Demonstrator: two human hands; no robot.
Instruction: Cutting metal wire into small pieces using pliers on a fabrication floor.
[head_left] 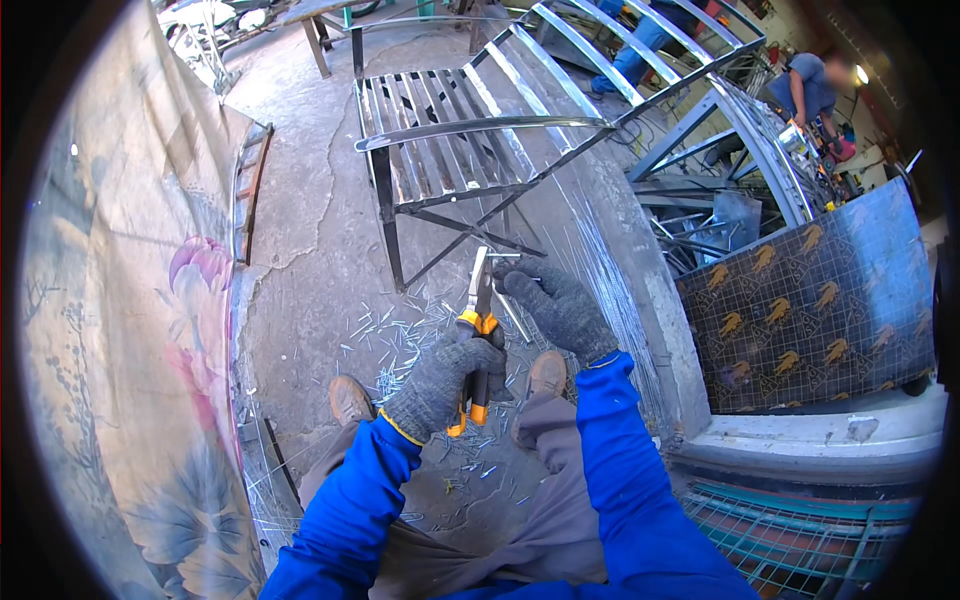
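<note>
My left hand (440,388), in a dark grey knitted glove, is wrapped round the yellow-and-black handles of a pair of pliers (483,296). The jaws point away from me and meet a short thin metal rod (506,256). My right hand (562,308), gloved alike, is closed beside the jaws with its fingertips at that rod. A second thin rod (516,318) slants down below the right fingers; whether they grip it too, I cannot tell. Many short cut metal pieces (385,345) lie scattered on the concrete between and beyond my shoes.
Ahead stands a metal-framed bench (430,135) with slatted seat and back. Long thin rods (620,290) lie along the right. A patterned dark sheet (815,300) leans by a metal frame (765,155), where another person (805,85) bends. A flowered curtain (150,250) hangs left.
</note>
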